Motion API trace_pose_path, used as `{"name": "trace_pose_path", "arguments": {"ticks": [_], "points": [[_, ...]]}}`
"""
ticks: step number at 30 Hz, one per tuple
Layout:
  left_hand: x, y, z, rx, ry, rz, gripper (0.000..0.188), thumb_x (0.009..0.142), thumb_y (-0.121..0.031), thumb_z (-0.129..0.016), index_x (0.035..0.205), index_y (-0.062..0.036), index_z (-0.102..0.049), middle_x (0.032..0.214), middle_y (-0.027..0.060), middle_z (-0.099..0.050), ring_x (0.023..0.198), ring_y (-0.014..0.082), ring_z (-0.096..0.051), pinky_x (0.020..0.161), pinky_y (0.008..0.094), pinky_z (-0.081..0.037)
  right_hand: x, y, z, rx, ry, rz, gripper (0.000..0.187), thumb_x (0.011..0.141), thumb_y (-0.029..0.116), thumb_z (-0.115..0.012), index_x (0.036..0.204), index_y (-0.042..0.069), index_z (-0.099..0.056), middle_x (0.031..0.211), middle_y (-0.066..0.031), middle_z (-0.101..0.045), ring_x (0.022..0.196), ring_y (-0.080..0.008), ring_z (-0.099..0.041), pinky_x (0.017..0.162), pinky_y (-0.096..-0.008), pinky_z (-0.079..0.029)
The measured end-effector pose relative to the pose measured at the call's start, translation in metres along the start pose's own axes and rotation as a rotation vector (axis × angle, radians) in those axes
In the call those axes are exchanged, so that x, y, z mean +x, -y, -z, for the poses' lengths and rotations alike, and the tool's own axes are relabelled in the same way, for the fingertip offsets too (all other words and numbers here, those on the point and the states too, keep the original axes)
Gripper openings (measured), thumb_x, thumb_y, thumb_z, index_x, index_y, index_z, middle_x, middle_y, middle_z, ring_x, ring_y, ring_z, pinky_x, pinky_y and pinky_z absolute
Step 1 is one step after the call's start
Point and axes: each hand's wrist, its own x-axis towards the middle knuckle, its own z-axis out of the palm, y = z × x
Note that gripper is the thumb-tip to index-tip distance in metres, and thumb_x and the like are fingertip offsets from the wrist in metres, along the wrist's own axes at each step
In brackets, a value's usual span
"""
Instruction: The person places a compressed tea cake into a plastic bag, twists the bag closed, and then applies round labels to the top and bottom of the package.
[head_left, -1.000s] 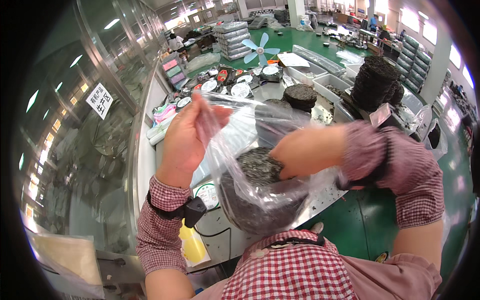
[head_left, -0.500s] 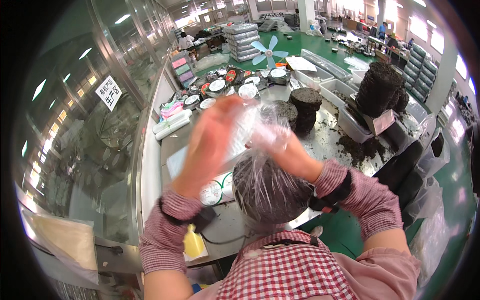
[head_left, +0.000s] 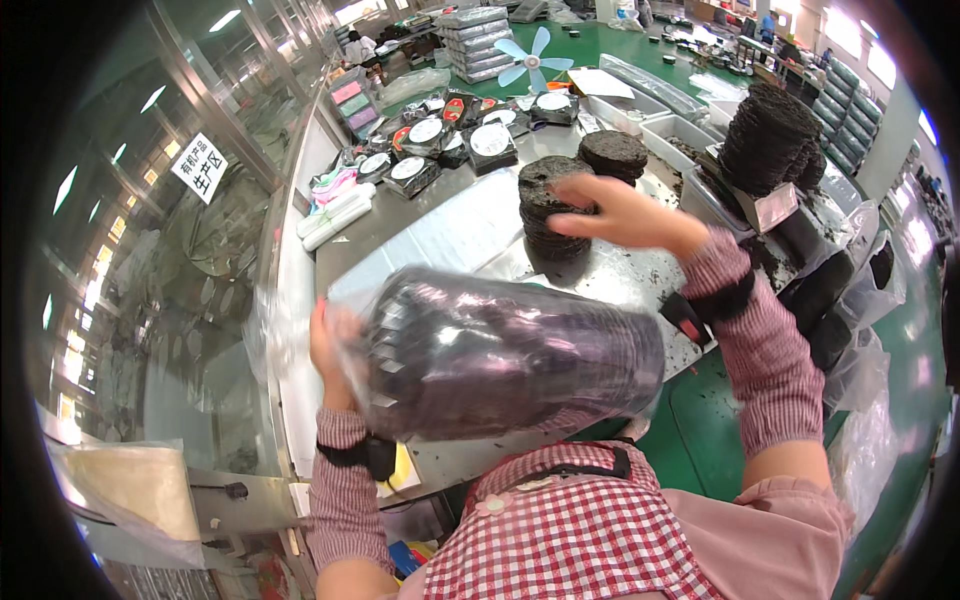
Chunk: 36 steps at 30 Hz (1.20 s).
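A clear plastic bag (head_left: 510, 350), packed with a stack of dark round discs, lies on its side in the air in front of my apron. Gathered film sticks out at its left end, where my left hand (head_left: 338, 350) is closed round the bag's neck. My right hand (head_left: 625, 215) is raised beyond the bag with fingers apart, holding nothing. Its fingertips are in front of a loose stack of dark, rough discs (head_left: 552, 235); whether they touch is unclear. Another such stack (head_left: 612, 155) stands just behind.
Several black packs with round white labels (head_left: 490, 142) cover the table's far left. White plastic rolls (head_left: 340, 222) lie by the glass partition. A small blue fan (head_left: 533, 62) stands at the back. Plastic bins (head_left: 712, 205) and a tall dark stack (head_left: 768, 135) are at right.
The filled bag has tipped from upright to lying sideways and come up higher. My right hand has let go of its top and moved right; my left hand has come down with the neck.
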Motion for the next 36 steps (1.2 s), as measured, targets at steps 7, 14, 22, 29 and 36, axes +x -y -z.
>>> {"name": "trace_pose_path", "arguments": {"ticks": [7,14,22,29,36], "points": [[-0.015,0.171,0.261,0.417,-0.185,0.46,0.044,0.104,-0.033,-0.041,0.134,-0.0032,-0.054,0.119,0.0146,-0.066,0.113,0.0281,-0.061,0.102,0.0384,-0.048,-0.132,-0.221,-0.158,-0.02,0.286,-0.633,0.094,0.086,0.056,-0.069,0.152,0.0,-0.03,0.146,-0.0301,-0.043,0.136,-0.0384,-0.045,0.112,-0.04,-0.036],[-0.044,0.263,0.368,1.12,-0.209,0.129,0.047,0.088,0.006,-0.05,0.135,0.0036,-0.048,0.123,0.0226,-0.063,0.115,0.0348,-0.06,0.1,0.0395,-0.047,-0.138,-0.208,-0.23,0.866,-0.272,-0.934,0.084,0.094,0.049,-0.063,0.153,0.001,-0.027,0.148,-0.0218,-0.042,0.139,-0.0277,-0.037,0.114,-0.0371,-0.029],[-0.098,0.244,0.37,1.234,0.025,-0.057,0.042,0.102,-0.018,-0.045,0.141,-0.0042,-0.05,0.139,0.014,-0.056,0.129,0.0258,-0.054,0.102,0.0407,-0.049,-0.191,-0.193,-0.194,0.559,-0.142,-0.759,0.077,0.08,0.005,-0.081,0.141,-0.005,-0.036,0.125,-0.0158,-0.059,0.11,-0.0228,-0.061,0.096,-0.0347,-0.049],[-0.044,0.224,0.266,-0.261,-0.421,0.473,0.043,0.095,-0.008,-0.057,0.137,-0.002,-0.051,0.132,0.0092,-0.06,0.12,0.0193,-0.057,0.103,0.0351,-0.047,-0.164,-0.221,-0.222,0.675,-0.477,-1.056,0.045,0.101,0.034,-0.058,0.118,-0.007,-0.062,0.108,-0.0071,-0.066,0.093,-0.0124,-0.059,0.083,-0.03,-0.048],[-0.063,0.249,0.309,-0.11,-0.316,0.345,0.037,0.105,-0.027,-0.046,0.13,-0.0026,-0.059,0.128,0.0106,-0.064,0.116,0.0246,-0.061,0.104,0.0388,-0.047,-0.181,-0.197,-0.209,-0.109,-0.679,-0.728,0.027,0.101,0.019,-0.055,0.115,-0.004,-0.06,0.111,-0.0156,-0.062,0.101,-0.0256,-0.057,0.091,-0.0343,-0.044]]}}
